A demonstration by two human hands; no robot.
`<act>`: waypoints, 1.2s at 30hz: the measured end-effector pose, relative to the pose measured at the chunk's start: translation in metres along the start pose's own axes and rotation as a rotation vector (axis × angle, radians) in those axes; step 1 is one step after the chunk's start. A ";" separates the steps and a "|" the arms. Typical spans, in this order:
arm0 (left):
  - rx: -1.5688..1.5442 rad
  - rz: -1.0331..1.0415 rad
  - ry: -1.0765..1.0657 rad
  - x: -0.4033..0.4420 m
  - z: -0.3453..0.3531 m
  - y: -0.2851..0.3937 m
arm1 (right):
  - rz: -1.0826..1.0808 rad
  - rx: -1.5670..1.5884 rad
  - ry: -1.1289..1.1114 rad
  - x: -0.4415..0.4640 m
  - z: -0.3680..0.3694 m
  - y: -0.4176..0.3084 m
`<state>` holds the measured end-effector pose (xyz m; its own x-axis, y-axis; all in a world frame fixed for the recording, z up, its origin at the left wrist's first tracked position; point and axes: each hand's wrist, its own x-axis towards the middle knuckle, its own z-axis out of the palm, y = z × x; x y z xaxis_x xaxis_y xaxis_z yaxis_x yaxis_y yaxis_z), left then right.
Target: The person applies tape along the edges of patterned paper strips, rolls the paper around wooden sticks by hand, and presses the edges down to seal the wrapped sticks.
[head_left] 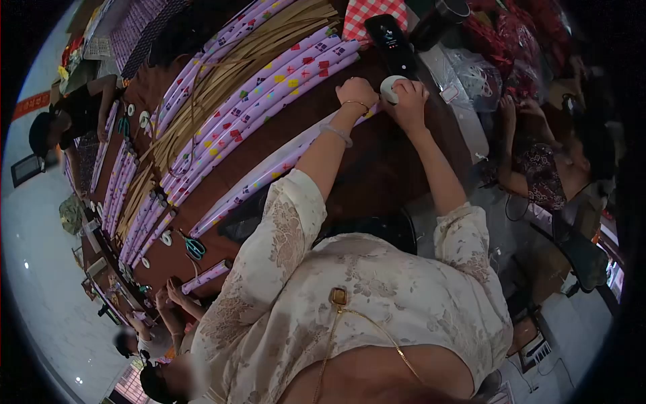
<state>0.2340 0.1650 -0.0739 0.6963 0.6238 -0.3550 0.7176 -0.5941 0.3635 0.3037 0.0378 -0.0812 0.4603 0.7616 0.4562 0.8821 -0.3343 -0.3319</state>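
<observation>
Tape roll (388,89) held in right grip (410,104); left grip (356,91) unclear; brown tabletop (382,153) between forearms (439,163)

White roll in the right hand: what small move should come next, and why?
Probably bring the white roll in against the patterned tube's far end: the right hand holds it right beside that end, and the left hand is close by, perhaps able to steady it. Any attached strip is too small to tell.

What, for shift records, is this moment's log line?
left hand: near patterned strip | right hand: holding white roll | phone: beyond hands
</observation>
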 end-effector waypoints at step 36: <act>-0.331 0.272 0.336 -0.031 0.007 -0.046 | 0.404 -0.326 0.027 -0.045 -0.054 0.037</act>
<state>0.1790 0.1695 -0.0854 0.7737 0.6302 0.0652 0.4311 -0.5990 0.6748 0.3210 -0.0389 -0.0700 0.7691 0.5228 0.3676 0.6169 -0.7576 -0.2133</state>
